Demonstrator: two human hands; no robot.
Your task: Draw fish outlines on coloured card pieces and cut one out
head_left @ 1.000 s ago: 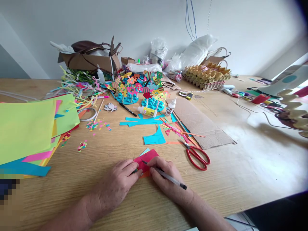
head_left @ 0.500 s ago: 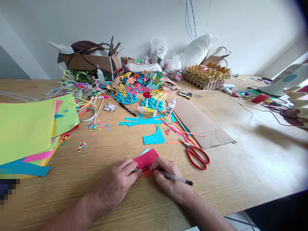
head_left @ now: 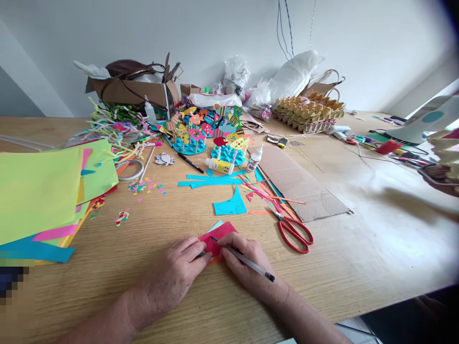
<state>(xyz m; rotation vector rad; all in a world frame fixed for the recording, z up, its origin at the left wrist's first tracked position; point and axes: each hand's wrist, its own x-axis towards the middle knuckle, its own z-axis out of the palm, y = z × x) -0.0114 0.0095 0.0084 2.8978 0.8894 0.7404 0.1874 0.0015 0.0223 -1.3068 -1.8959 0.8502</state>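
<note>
A small red sheet of paper point(head_left: 226, 230) lies on the wooden table point(head_left: 150, 229) before me, with bits of orange and light blue paper showing at its edges. My left hand point(head_left: 181, 267) grips its left side, fingers together and pressing it down. In my right hand point(head_left: 247, 260) is a pen point(head_left: 254, 265) with a clear barrel and a dark end, its tip on or just over the red paper. Something small and dark green shows by my left fingertips; I cannot make out what it is. Red-handled scissors point(head_left: 294, 233) lie right of my right hand, blades pointing away.
Blue paper scraps point(head_left: 231, 203) and a cardboard sheet point(head_left: 301, 184) lie beyond my hands. Glue bottles point(head_left: 254, 159) stand or lie near paper fish decorations point(head_left: 204, 129). Coloured sheets point(head_left: 39, 196) are stacked at left; egg trays point(head_left: 310, 111) sit at the back.
My right hand has shifted slightly left, and the pen tip has moved up and left across the red paper. My left hand holds its place.
</note>
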